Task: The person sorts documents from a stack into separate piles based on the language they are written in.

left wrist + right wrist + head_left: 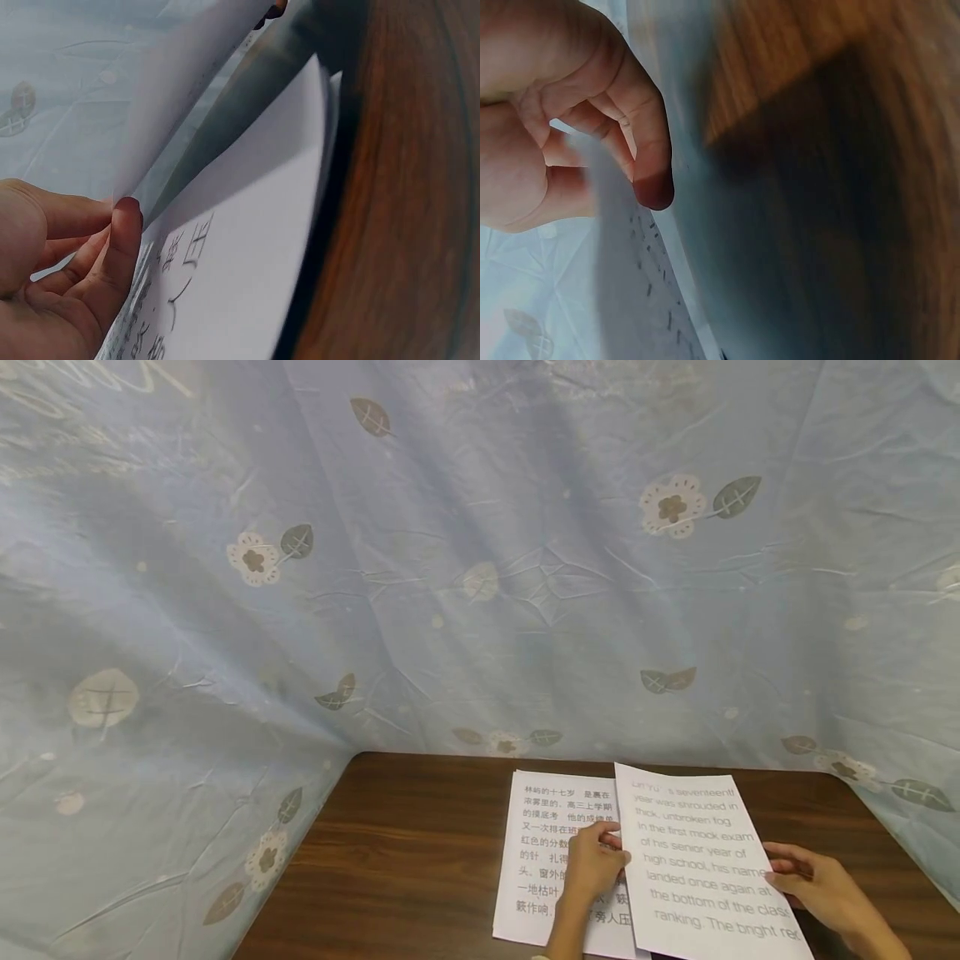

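A white sheet of paper [697, 868] printed with large English text is held up between both hands, its left part overlapping a paper stack in the head view. My left hand [596, 864] pinches its left edge between thumb and fingers, as the left wrist view also shows. On the opposite edge my right hand [817, 889] pinches the sheet, thumb on the printed side. Beneath and to the left lies the stack of papers [532, 877], its top page covered in Chinese characters. In the left wrist view, the stack [255, 202] shows more than one layer at its corner.
Everything lies on a dark brown wooden table [390, 860]. A pale blue curtain [480, 568] with flower and leaf prints hangs behind the table and along its sides. The sheet's shadow [802, 150] falls across the wood in the right wrist view.
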`<state>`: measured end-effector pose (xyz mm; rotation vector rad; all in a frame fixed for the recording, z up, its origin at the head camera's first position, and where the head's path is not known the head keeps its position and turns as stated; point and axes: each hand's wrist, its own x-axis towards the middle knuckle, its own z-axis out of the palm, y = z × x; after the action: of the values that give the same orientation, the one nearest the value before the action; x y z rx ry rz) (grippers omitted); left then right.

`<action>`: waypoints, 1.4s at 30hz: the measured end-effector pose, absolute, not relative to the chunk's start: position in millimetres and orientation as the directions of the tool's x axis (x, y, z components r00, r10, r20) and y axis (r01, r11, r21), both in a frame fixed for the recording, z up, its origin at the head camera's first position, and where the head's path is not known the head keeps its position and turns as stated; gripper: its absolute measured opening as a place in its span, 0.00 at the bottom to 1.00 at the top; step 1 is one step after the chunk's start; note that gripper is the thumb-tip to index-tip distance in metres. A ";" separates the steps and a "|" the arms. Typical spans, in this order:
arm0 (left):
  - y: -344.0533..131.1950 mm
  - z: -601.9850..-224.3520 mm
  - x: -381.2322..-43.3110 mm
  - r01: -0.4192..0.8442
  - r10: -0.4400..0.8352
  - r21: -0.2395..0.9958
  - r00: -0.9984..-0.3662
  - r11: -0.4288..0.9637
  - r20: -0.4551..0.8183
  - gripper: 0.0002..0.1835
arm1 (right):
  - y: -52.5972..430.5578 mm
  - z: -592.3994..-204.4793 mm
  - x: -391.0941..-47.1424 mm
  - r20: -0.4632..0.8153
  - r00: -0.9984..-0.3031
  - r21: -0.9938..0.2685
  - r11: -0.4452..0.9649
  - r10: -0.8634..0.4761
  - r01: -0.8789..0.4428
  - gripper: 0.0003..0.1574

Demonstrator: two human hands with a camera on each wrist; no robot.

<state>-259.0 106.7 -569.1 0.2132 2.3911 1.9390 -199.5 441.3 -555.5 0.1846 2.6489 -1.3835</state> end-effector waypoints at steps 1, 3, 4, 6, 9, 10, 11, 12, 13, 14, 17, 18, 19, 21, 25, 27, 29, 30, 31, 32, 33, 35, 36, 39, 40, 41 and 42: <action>107.9 -568.9 -258.7 0.073 0.142 0.977 -0.989 0.201 0.044 0.23 | 442.6 -555.2 -199.1 -0.185 -0.982 -0.799 0.576 0.039 0.174 0.46; 110.4 -568.2 -258.1 0.065 0.140 0.979 -0.989 0.196 0.037 0.23 | 445.1 -554.7 -198.6 -0.181 -0.983 -0.792 0.587 0.037 0.168 0.45; 111.5 -568.0 -257.8 0.060 0.139 0.979 -0.990 0.193 0.033 0.23 | 446.0 -554.3 -198.3 -0.181 -0.983 -0.788 0.592 0.041 0.170 0.46; 113.9 -568.4 -257.8 0.049 0.133 0.982 -0.991 0.185 0.025 0.22 | 447.6 -553.6 -198.2 -0.172 -0.984 -0.782 0.602 0.041 0.162 0.45; 117.3 -568.8 -257.0 0.036 0.125 0.985 -0.992 0.169 0.015 0.22 | 448.7 -553.5 -198.5 -0.168 -0.984 -0.786 0.595 0.055 0.167 0.44; 118.3 -569.0 -256.6 0.036 0.124 0.986 -0.992 0.166 0.015 0.22 | 449.4 -553.7 -198.8 -0.165 -0.985 -0.786 0.596 0.053 0.164 0.44; 119.5 -569.4 -256.3 0.035 0.122 0.986 -0.992 0.161 0.015 0.22 | 450.0 -553.9 -199.1 -0.160 -0.986 -0.786 0.597 0.052 0.159 0.43; 120.5 -569.7 -255.8 0.039 0.120 0.986 -0.993 0.160 0.020 0.22 | 450.4 -554.3 -199.2 -0.162 -0.985 -0.788 0.594 0.056 0.163 0.43; 121.5 -569.8 -255.1 0.040 0.116 0.986 -0.993 0.160 0.021 0.23 | 451.0 -554.6 -199.2 -0.164 -0.985 -0.788 0.593 0.060 0.168 0.42; 122.6 -570.1 -254.8 0.037 0.113 0.987 -0.993 0.158 0.019 0.23 | 451.6 -555.0 -199.2 -0.167 -0.984 -0.788 0.591 0.065 0.172 0.42; 125.3 -570.3 -253.6 0.038 0.106 0.986 -0.994 0.165 0.021 0.23 | 453.8 -555.6 -198.8 -0.173 -0.983 -0.789 0.587 0.066 0.179 0.42; 126.2 -570.2 -253.3 0.041 0.105 0.985 -0.994 0.167 0.023 0.23 | 454.4 -555.7 -198.4 -0.180 -0.981 -0.792 0.582 0.070 0.186 0.42; 126.9 -569.8 -252.9 0.036 0.104 0.986 -0.994 0.165 0.019 0.23 | 455.1 -555.7 -198.2 -0.184 -0.980 -0.793 0.578 0.074 0.193 0.43; 128.2 -569.4 -252.5 0.040 0.106 0.985 -0.994 0.170 0.022 0.23 | 456.4 -555.7 -198.1 -0.191 -0.979 -0.795 0.573 0.078 0.201 0.44; 130.2 -569.4 -252.4 0.037 0.104 0.983 -0.994 0.181 0.018 0.22 | 458.2 -555.6 -197.3 -0.198 -0.977 -0.800 0.563 0.083 0.210 0.44; 130.9 -569.5 -252.2 0.042 0.102 0.981 -0.994 0.188 0.023 0.22 | 458.7 -555.8 -197.0 -0.202 -0.976 -0.799 0.562 0.085 0.214 0.44; 131.6 -569.3 -251.9 0.049 0.102 0.979 -0.994 0.198 0.029 0.22 | 458.8 -555.7 -196.7 -0.205 -0.975 -0.797 0.563 0.086 0.217 0.44; 131.9 -569.0 -251.5 0.055 0.103 0.978 -0.994 0.202 0.035 0.21 | 458.8 -555.5 -196.6 -0.206 -0.975 -0.796 0.564 0.087 0.219 0.44; 132.1 -568.7 -251.5 0.057 0.103 0.977 -0.994 0.203 0.037 0.21 | 458.8 -555.5 -196.6 -0.208 -0.974 -0.794 0.566 0.089 0.221 0.45; 132.4 -568.4 -251.4 0.062 0.104 0.976 -0.994 0.207 0.041 0.21 | 459.0 -555.4 -196.7 -0.208 -0.974 -0.791 0.570 0.090 0.222 0.45; 132.5 -567.9 -251.1 0.063 0.106 0.977 -0.993 0.205 0.042 0.21 | 459.2 -555.4 -196.7 -0.207 -0.974 -0.789 0.574 0.088 0.219 0.45; 132.5 -567.2 -250.8 0.068 0.109 0.975 -0.993 0.211 0.045 0.21 | 459.3 -555.4 -196.6 -0.208 -0.974 -0.786 0.577 0.090 0.221 0.44; 132.5 -567.0 -250.6 0.070 0.111 0.975 -0.993 0.212 0.047 0.22 | 459.4 -555.6 -196.6 -0.206 -0.974 -0.785 0.579 0.088 0.219 0.44; 132.8 -566.5 -250.1 0.068 0.110 0.973 -0.993 0.222 0.045 0.21 | 459.4 -556.6 -196.6 -0.198 -0.977 -0.780 0.591 0.076 0.204 0.43; 133.0 -566.8 -250.1 0.070 0.109 0.970 -0.993 0.232 0.045 0.21 | 459.2 -557.0 -196.5 -0.198 -0.977 -0.779 0.593 0.077 0.205 0.43; 133.1 -567.1 -250.2 0.070 0.108 0.969 -0.993 0.238 0.045 0.21 | 459.1 -557.4 -196.4 -0.198 -0.977 -0.775 0.599 0.075 0.203 0.43; 133.2 -567.4 -250.2 0.071 0.108 0.967 -0.993 0.245 0.045 0.21 | 458.9 -557.5 -196.6 -0.196 -0.978 -0.771 0.605 0.072 0.199 0.42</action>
<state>-250.2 133.2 -567.4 0.1765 2.4544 1.9030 -196.6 458.9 -557.5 0.2281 2.6825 -1.3153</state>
